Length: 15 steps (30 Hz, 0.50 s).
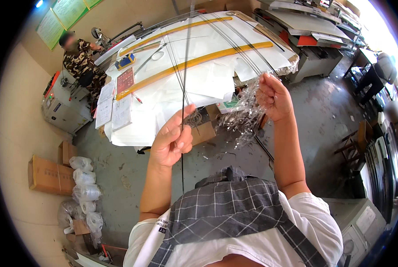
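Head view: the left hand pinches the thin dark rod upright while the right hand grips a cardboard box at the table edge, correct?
Not quite. The right hand grips crinkled clear plastic wrap, not a cardboard box, as the head view shows. The rest holds: the left hand pinches the thin dark rod upright, near the edge of the work table.

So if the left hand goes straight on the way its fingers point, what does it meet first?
Probably the white sheets on the worktable; the left hand pinches a thin dark rod running that way. Depth is unclear.
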Available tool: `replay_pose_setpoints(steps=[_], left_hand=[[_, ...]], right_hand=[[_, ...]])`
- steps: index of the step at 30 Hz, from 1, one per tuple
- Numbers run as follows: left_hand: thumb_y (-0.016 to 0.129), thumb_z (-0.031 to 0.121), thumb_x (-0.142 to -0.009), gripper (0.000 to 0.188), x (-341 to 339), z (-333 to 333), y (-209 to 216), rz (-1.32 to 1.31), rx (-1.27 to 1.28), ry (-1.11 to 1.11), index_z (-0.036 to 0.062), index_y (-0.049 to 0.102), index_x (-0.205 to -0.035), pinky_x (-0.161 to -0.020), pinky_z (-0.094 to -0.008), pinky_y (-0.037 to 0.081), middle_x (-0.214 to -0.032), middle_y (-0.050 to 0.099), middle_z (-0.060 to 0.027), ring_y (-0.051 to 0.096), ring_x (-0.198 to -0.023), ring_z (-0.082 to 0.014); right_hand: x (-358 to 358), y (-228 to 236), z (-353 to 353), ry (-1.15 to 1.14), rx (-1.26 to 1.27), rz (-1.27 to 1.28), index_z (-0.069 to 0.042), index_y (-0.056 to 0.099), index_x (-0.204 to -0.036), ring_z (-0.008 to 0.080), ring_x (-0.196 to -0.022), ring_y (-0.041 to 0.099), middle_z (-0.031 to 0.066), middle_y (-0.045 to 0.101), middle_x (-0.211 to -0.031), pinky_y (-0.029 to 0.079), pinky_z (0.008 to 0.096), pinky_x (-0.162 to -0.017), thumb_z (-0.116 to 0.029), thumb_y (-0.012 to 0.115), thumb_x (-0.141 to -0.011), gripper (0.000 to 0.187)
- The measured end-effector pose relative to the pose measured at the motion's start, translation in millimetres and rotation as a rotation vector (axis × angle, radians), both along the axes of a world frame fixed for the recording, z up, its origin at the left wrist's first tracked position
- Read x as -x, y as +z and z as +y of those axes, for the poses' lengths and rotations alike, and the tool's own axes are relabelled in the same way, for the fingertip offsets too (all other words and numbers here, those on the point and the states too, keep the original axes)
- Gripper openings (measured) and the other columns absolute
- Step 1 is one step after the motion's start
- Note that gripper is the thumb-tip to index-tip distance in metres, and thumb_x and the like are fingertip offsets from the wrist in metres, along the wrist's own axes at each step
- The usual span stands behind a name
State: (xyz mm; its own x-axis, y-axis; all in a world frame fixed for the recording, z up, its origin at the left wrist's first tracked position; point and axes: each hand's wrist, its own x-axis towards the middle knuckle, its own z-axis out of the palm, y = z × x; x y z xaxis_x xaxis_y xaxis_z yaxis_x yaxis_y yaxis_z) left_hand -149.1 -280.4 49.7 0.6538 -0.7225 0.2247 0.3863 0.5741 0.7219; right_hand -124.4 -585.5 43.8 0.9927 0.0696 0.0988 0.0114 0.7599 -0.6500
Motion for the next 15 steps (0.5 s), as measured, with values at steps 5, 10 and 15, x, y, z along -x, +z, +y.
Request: replay_pose_setpoints(steps=[5, 10, 15], left_hand=[[0.054, 0.013, -0.089, 0.047, -2, -1, -2, -0.076, 0.041, -0.134, 0.0048, 0.033, -0.13, -0.04, -0.0197, 0.027, -0.066, 0.047, -0.002, 0.038, -0.043, -0.0067], [0.048, 0.005, -0.09, 0.033, -3, 6, 1, -0.017, 0.25, -0.298, 0.0037, 0.039, -0.121, -0.038, -0.0193, 0.034, -0.075, 0.051, -0.0072, 0.047, -0.045, -0.0081], [0.05, 0.003, -0.089, 0.021, -1, 27, -9, 0.081, 0.278, -0.34, 0.003, 0.04, -0.108, -0.037, -0.0208, 0.036, -0.086, 0.05, -0.0116, 0.049, -0.047, -0.01]], right_hand=[[6, 2, -16, -0.095, -0.015, 0.044, -0.007, 0.051, -0.083, 0.0034, -0.044, 0.027, -0.0069, 0.032, -0.055, 0.022, 0.0176, -0.039, -0.021, 0.05, -0.09, 0.016], [1, -20, -62, -0.159, -0.23, 0.055, -0.008, 0.052, -0.085, 0.0045, -0.043, 0.027, -0.0082, 0.031, -0.054, 0.021, 0.0189, -0.039, -0.021, 0.046, -0.093, 0.016], [4, -50, -132, -0.287, -0.388, 0.053, -0.006, 0.051, -0.085, 0.0046, -0.042, 0.027, -0.007, 0.032, -0.052, 0.023, 0.0194, -0.037, -0.018, 0.04, -0.095, 0.019]])
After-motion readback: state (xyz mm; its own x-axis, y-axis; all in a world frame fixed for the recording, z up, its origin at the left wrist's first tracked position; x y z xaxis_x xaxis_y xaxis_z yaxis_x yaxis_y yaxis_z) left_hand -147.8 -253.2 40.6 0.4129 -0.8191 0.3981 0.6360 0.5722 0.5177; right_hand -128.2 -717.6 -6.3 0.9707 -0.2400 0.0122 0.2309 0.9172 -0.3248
